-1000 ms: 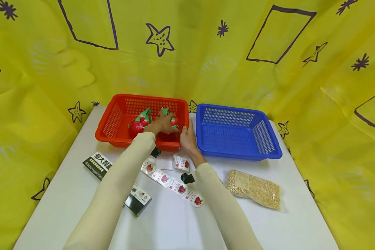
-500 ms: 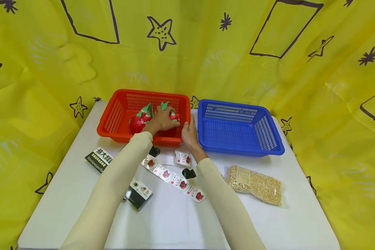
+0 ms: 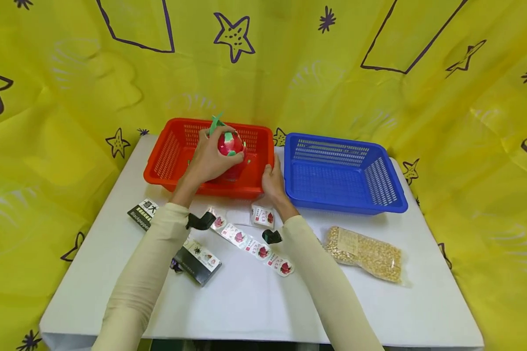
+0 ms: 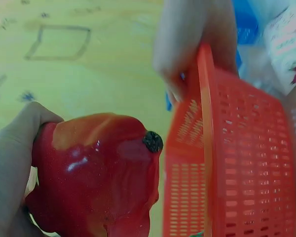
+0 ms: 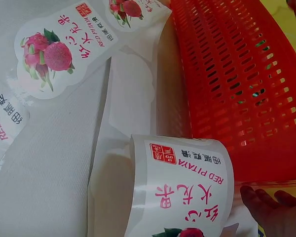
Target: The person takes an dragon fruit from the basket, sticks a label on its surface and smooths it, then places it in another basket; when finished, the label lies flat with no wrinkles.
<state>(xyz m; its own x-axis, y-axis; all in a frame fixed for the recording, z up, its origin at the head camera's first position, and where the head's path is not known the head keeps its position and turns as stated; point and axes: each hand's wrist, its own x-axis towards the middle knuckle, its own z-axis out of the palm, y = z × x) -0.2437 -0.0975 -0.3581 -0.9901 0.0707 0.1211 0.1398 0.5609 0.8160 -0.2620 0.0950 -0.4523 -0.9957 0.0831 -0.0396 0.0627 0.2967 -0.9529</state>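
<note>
My left hand [image 3: 207,157] grips a red dragon fruit [image 3: 231,143] with green leaf tips, held up above the red basket [image 3: 160,168]. In the left wrist view the fruit's smooth red underside and dark stem end [image 4: 153,141] face the camera, clear of the basket wall [image 4: 251,158]. My right hand [image 3: 273,183] holds the basket's right end, thumb at the rim and fingers along the outer side. Green bits [image 5: 256,93] show through the basket's slots in the right wrist view. My left hand hides much of the basket's inside.
Right of the red basket stands a blue basket [image 3: 325,187]. In front lie a strip of dragon fruit stickers [image 3: 246,243] with its roll [image 3: 262,216], a bag of yellow kernels [image 3: 364,253] and a black-and-white box [image 3: 199,261] partly under my left sleeve. A yellow curtain [image 3: 263,73] hangs behind.
My left hand has lifted the dragon fruit from inside the red basket, up and slightly left. My right hand has stayed at the basket's right end. The head view has tipped downward.
</note>
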